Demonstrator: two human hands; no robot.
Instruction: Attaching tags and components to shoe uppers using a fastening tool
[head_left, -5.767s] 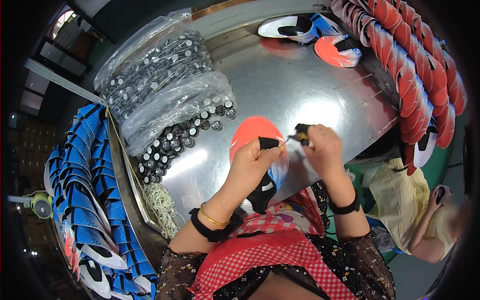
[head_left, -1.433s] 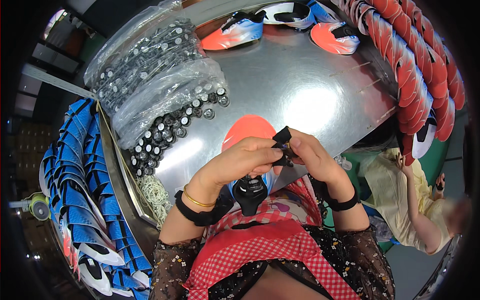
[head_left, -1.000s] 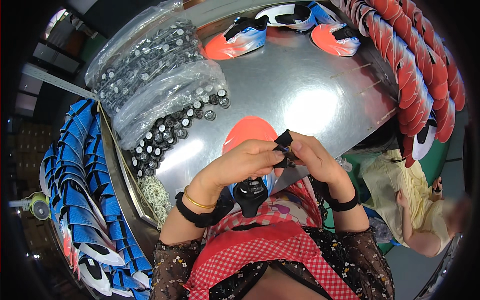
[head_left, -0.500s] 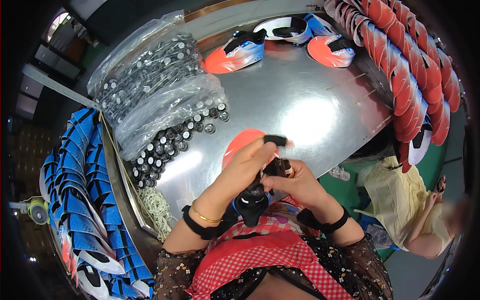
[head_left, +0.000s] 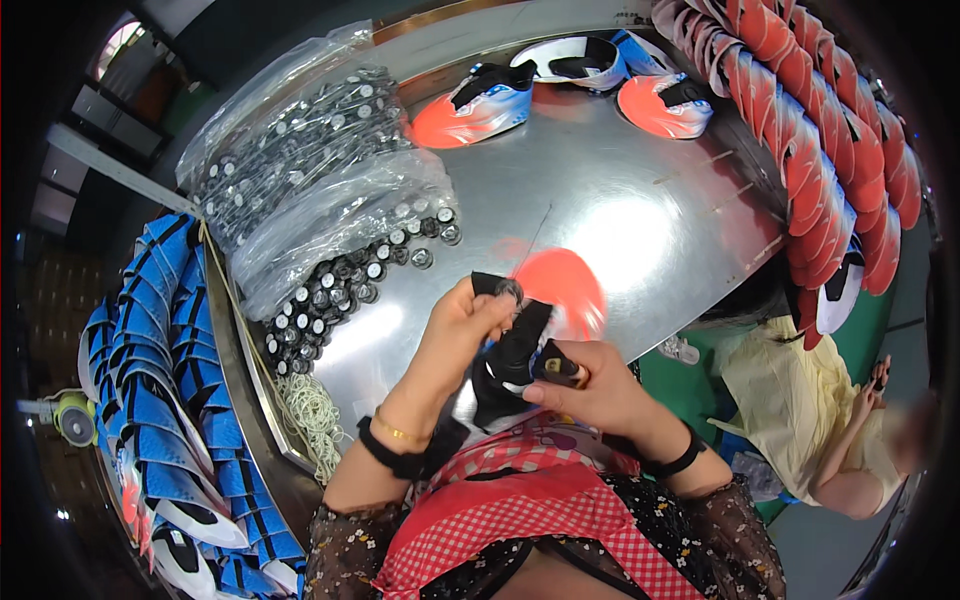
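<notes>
Low in front of me, over the near edge of the metal table, is a sun visor with an orange brim and a black band. My left hand, a black wrap on one finger, pinches a small shiny dark piece at the band's left side. A thin dark strand rises from that piece. On the band's right, my right hand is closed around a short dark tool with a brownish end; its exact kind does not show. Blur softens the brim.
Clear plastic bags lie on the metal table, with several round black pieces beside them. Finished-looking visors stand at the back. Stacked visors hang right and left. Tangled cord lies left; a person sits right.
The visor has turned, its brim swinging to the right. My left hand has drawn back left from across the band and now shows the dark piece and strand. My right hand moved slightly down.
</notes>
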